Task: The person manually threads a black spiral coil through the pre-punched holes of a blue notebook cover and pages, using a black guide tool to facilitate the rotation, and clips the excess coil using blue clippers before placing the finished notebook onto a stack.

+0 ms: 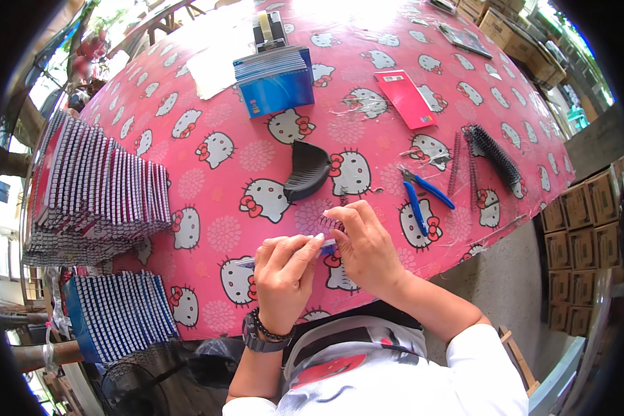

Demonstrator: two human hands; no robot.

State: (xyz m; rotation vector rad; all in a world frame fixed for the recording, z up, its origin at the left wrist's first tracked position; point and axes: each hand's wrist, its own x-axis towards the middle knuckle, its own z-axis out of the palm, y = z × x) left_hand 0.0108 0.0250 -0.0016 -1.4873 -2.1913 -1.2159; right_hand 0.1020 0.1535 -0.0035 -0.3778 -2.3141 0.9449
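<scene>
A round table (256, 156) carries a pink cloth printed with cartoon cats. At its near edge, the left hand (283, 272) and right hand (365, 246) hold a small notebook (326, 239) between them, fingers pinched closed on it; it appears to be a spiral-bound pad, though the hands cover most of it. Blue-handled pliers (423, 194) lie just right of the hands. A black curved comb strip (306, 170) lies beyond them. Stacked notebooks (97, 191) fill the left side.

Notebook-binding workshop: stacked spiral notebooks (97, 187), loose coils (496, 156), pliers (423, 197), cartons (582, 222).
</scene>
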